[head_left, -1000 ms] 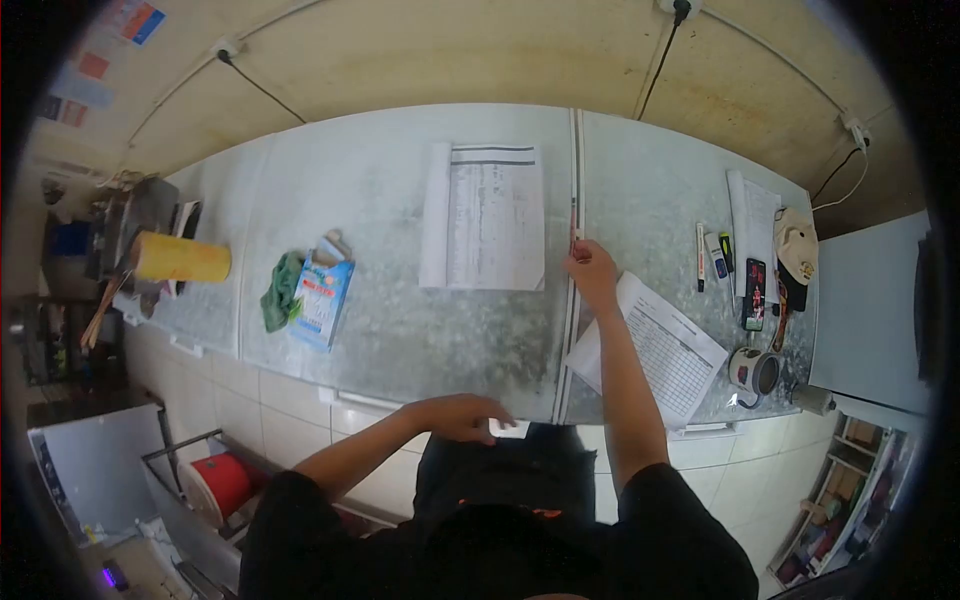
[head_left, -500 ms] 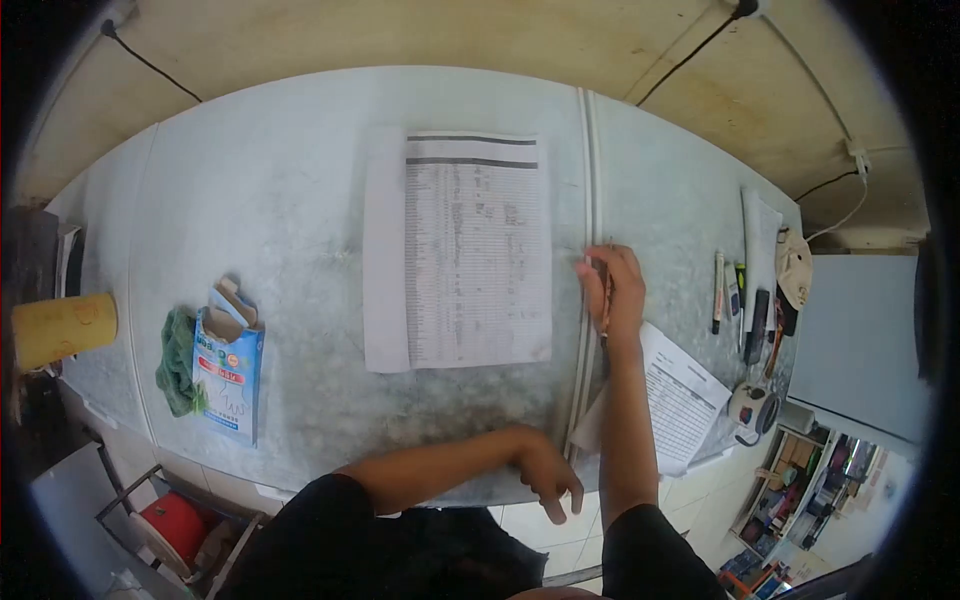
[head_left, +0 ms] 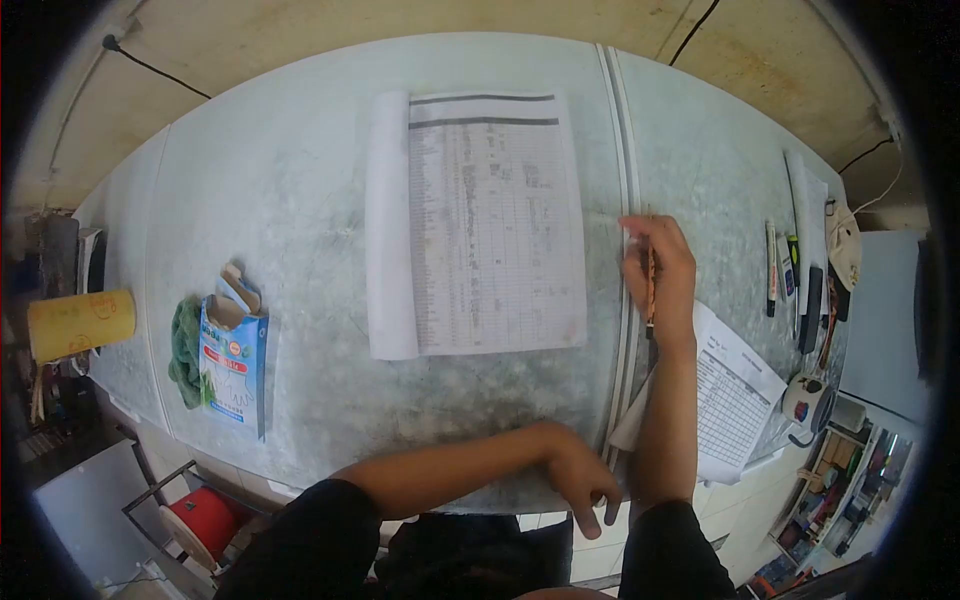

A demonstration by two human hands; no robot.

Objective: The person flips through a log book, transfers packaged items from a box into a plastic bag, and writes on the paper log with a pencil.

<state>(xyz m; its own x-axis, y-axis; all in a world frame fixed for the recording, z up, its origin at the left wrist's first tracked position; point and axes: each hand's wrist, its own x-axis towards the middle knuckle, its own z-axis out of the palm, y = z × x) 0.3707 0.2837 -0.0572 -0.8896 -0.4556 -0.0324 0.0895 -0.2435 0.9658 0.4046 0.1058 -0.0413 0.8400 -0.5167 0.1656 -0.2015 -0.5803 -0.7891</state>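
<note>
Left of the pinching right hand (head_left: 668, 275), across the table's pale seam (head_left: 624, 160), lies a large printed sheet (head_left: 500, 240) with its left side rolled over. That hand holds a slim pencil (head_left: 651, 285) between thumb and fingers, its length running away from the body. Below the grip, the right forearm covers part of a smaller gridded form (head_left: 735, 400). Farther right are a marker (head_left: 771, 270), a black phone (head_left: 811, 310), a cap (head_left: 845, 250) and, lower down, a mug (head_left: 805, 402). Well off to the left stand a blue box (head_left: 230, 370), a green cloth (head_left: 185, 355) touching it, and a yellow roll (head_left: 82, 325). Below and left of the grip, the left hand (head_left: 585, 480) droops at the table edge, fingers loosely bent and apart, with nothing visible in them.

A second ago the right fingers were at the seam; now they are just right of it, and the left hand has come closer to the right forearm.
</note>
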